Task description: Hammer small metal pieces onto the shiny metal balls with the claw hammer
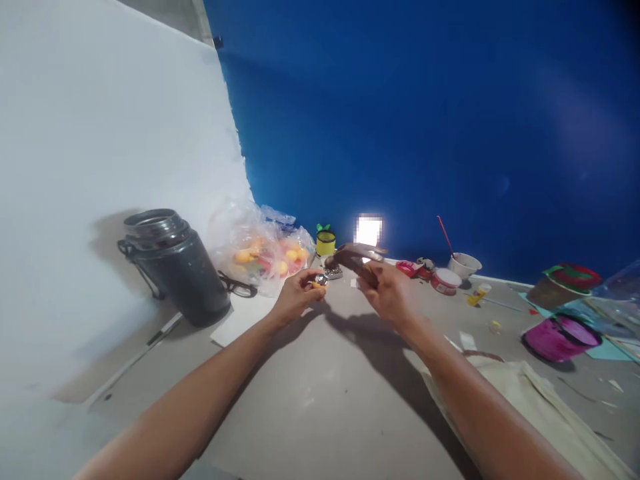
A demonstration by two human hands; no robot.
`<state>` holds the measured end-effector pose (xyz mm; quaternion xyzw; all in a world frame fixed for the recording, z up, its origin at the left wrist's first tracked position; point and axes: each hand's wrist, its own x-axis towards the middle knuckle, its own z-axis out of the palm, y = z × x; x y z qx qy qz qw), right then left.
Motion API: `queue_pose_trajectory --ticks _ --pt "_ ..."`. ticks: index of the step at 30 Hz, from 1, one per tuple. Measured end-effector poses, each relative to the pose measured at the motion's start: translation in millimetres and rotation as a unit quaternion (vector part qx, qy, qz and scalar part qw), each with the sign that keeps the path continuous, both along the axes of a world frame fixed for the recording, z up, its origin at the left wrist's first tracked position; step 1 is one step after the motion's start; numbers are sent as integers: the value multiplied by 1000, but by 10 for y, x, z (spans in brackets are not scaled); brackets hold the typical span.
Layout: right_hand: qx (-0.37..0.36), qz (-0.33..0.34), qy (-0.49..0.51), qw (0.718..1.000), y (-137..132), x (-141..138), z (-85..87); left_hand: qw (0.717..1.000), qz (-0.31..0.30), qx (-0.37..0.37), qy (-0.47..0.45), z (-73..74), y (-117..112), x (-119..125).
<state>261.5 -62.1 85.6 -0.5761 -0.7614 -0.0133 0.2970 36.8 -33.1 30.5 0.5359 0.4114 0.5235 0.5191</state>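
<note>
My left hand (pixel 296 293) pinches a small shiny silver ball (pixel 321 281) between thumb and fingers, just above the grey table. An orange-yellow patch shows at the ball's underside. In my right hand (pixel 393 293) is a dark hammer (pixel 357 253), its fingers wrapped round the handle. The hammer's rounded end points left, above and to the right of the ball, and apart from it. Behind the ball lies a small speckled grey block (pixel 333 272), partly covered by the hammer.
At left stands a dark open flask (pixel 175 267), beside glasses (pixel 240 287) and a plastic bag (pixel 265 247) of orange items. A yellow pot (pixel 325 242) and a glowing screen (pixel 369 230) are behind. To the right are a white cup (pixel 465 267), a magenta pot (pixel 560 339) and cream cloth (pixel 535 400).
</note>
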Motion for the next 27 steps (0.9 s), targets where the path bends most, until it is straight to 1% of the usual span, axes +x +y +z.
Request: queue_pose_trajectory --ticks 2,4,6,8,10,13,16,18,22,24,27 --pt "-45 19 -21 999 7 -15 -17 1000 5 -19 4 18 -7 2" --pt "-75 24 -25 997 22 -11 -15 1000 11 -25 14 38 -5 -9" --pt "-80 21 -5 997 40 17 8 999 27 -13 15 63 7 -32" --pt "-102 36 21 994 57 49 30 999 51 1 0 85 25 -63" --pt "-159 73 38 984 62 61 26 997 71 13 -12 94 41 -91" --pt "-248 130 39 959 36 6 -39 996 85 26 -8 86 57 -113" --pt "-292 173 35 940 -24 -115 -115 995 90 30 -2 75 68 -114" --pt "-298 183 16 937 -67 -200 -147 995 95 30 -3 77 74 -113" --pt "-243 168 -98 950 -117 -306 -194 996 89 24 -15 93 73 -116" --pt "-229 164 -139 949 -121 -315 -213 996 78 22 -24 91 60 -111" --pt "-238 159 -127 950 -97 -292 -213 997 60 15 -36 63 31 -88"
